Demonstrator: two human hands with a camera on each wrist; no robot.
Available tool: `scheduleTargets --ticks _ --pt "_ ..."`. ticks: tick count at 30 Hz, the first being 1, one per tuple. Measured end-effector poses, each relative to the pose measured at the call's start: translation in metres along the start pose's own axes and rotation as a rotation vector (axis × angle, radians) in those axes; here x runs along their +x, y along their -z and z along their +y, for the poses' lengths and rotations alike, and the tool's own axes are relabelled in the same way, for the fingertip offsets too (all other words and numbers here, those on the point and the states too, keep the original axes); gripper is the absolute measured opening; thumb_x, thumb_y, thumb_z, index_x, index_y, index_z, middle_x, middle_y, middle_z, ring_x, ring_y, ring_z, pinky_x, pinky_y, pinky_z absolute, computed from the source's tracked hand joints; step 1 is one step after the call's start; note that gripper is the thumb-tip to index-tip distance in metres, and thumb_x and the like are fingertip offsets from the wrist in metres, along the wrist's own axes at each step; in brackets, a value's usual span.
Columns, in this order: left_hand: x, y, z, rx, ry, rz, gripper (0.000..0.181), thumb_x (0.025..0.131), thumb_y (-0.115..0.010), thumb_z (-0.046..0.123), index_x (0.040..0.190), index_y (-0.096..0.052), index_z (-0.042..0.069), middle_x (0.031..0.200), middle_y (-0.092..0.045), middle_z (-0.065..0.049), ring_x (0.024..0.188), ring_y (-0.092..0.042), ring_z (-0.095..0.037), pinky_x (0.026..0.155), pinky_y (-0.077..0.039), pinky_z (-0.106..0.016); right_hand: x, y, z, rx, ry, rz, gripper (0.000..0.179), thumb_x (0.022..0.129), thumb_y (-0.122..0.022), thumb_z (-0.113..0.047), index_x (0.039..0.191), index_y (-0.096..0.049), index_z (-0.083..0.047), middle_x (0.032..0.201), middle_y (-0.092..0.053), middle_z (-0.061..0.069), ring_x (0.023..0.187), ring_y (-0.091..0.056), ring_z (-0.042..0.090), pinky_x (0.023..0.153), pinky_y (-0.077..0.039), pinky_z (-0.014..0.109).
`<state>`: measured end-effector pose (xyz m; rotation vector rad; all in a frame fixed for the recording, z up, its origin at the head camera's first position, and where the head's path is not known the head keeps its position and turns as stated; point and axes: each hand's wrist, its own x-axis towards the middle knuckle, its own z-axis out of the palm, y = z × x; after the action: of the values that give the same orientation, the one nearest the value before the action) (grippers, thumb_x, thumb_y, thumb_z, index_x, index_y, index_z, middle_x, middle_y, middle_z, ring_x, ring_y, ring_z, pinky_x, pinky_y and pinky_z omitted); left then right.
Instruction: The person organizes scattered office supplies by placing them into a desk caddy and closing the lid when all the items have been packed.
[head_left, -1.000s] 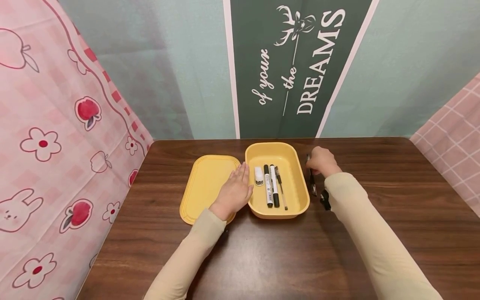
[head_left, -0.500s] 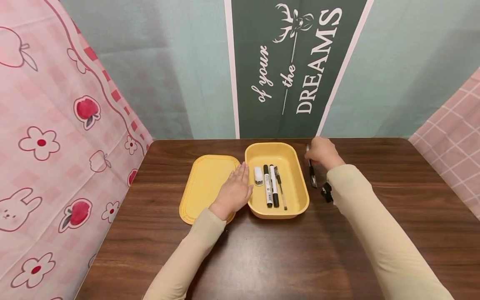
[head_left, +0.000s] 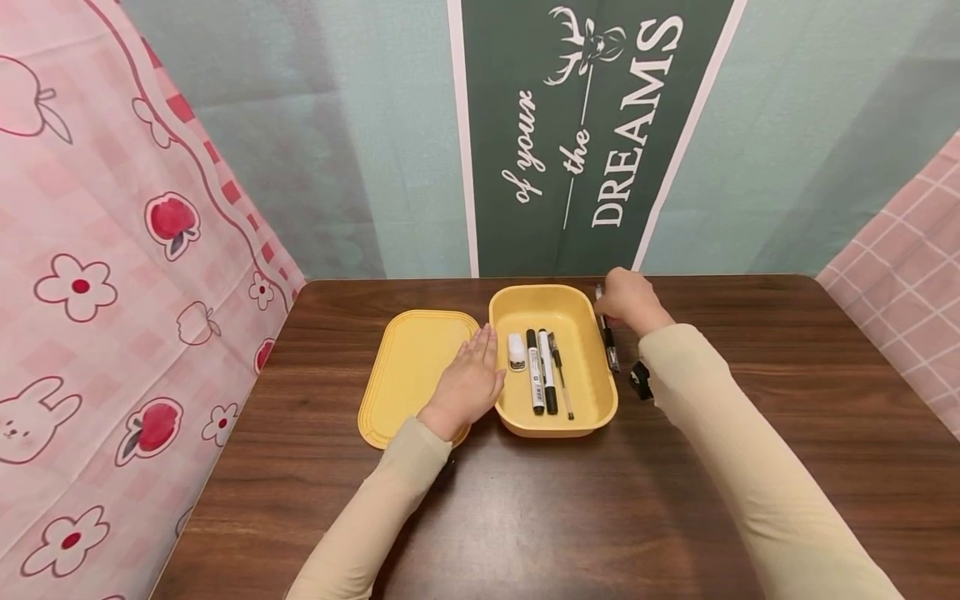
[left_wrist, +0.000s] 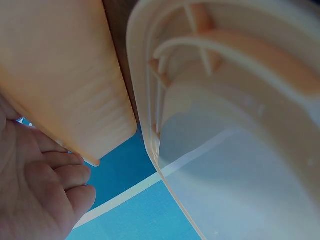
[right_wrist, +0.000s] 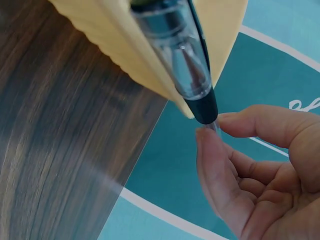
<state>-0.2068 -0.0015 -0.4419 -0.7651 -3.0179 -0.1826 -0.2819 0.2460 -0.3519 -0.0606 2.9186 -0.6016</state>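
My right hand (head_left: 632,302) pinches a clear-barrelled gel pen (head_left: 608,337) with black parts between thumb and fingertips, at the right rim of the yellow box (head_left: 588,379). In the right wrist view the pen (right_wrist: 192,65) stretches away from the fingertips, overlapping the box wall. My left hand (head_left: 468,379) lies with straight fingers against the box's left rim. Inside the box are a small white bottle (head_left: 517,352), a white marker with black ends (head_left: 536,375), a second marker (head_left: 549,375) with a black cap, and another gel pen (head_left: 561,375).
A yellow lid (head_left: 412,367) lies left of the box, partly under my left hand and forearm. Brown wood table (head_left: 510,525) spreads around both. Behind its far edge hangs a green curtain (head_left: 555,208) with lettering; a pink patterned cloth (head_left: 150,317) hangs at the left.
My right hand first moves a little away toward the back with the pen, then left, bringing the pen from beside the box to its right rim. The left hand stays in place.
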Motion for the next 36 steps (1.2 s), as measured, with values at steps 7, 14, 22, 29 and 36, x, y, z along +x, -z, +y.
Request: scheduleTargets --ticks 7,14,22,29,36 --pt "0.001 0.000 -0.002 -0.020 0.007 -0.008 0.061 0.102 -0.033 0.030 0.146 -0.017 -0.009 0.154 -0.015 -0.022 0.142 -0.016 -0.030 0.114 -0.016 -0.039 0.003 -0.005 -0.011 -0.020 0.003 -0.012 0.035 0.080 -0.053 0.000 0.050 -0.041 -0.012 0.047 -0.051 0.006 0.041 -0.047 0.017 0.044 -0.037 0.027" --pt "0.003 0.002 -0.005 -0.031 0.005 -0.015 0.061 0.102 -0.034 0.029 0.146 -0.017 -0.009 0.154 -0.015 -0.022 0.142 -0.016 -0.030 0.114 -0.017 -0.039 0.008 -0.015 -0.021 -0.025 0.023 -0.051 0.037 0.079 -0.048 0.002 0.046 -0.041 -0.013 0.041 -0.040 0.001 0.037 -0.034 0.012 0.042 -0.027 0.025" --pt "0.005 0.005 -0.007 -0.031 -0.004 -0.024 0.061 0.102 -0.033 0.030 0.146 -0.017 -0.009 0.153 -0.015 -0.022 0.142 -0.016 -0.030 0.114 -0.016 -0.039 0.015 -0.034 -0.028 -0.009 -0.004 -0.086 0.036 0.079 -0.049 0.004 0.050 -0.039 -0.013 0.043 -0.036 0.000 0.038 -0.028 0.010 0.041 -0.024 0.023" --pt "0.005 0.004 -0.008 -0.028 0.002 -0.024 0.062 0.102 -0.033 0.030 0.147 -0.016 -0.009 0.154 -0.014 -0.022 0.142 -0.015 -0.029 0.114 -0.016 -0.039 0.014 -0.047 -0.032 -0.012 0.015 -0.117 0.029 0.080 -0.046 0.005 0.056 -0.040 -0.011 0.045 -0.041 0.001 0.038 -0.036 0.011 0.040 -0.027 0.023" --pt "0.006 0.005 -0.008 -0.022 0.000 -0.024 0.061 0.102 -0.033 0.030 0.146 -0.017 -0.009 0.153 -0.015 -0.022 0.142 -0.016 -0.030 0.114 -0.017 -0.039 0.016 -0.054 -0.035 -0.045 -0.017 -0.110 0.025 0.077 -0.046 0.008 0.060 -0.040 -0.009 0.049 -0.040 0.003 0.040 -0.035 0.013 0.039 -0.027 0.022"
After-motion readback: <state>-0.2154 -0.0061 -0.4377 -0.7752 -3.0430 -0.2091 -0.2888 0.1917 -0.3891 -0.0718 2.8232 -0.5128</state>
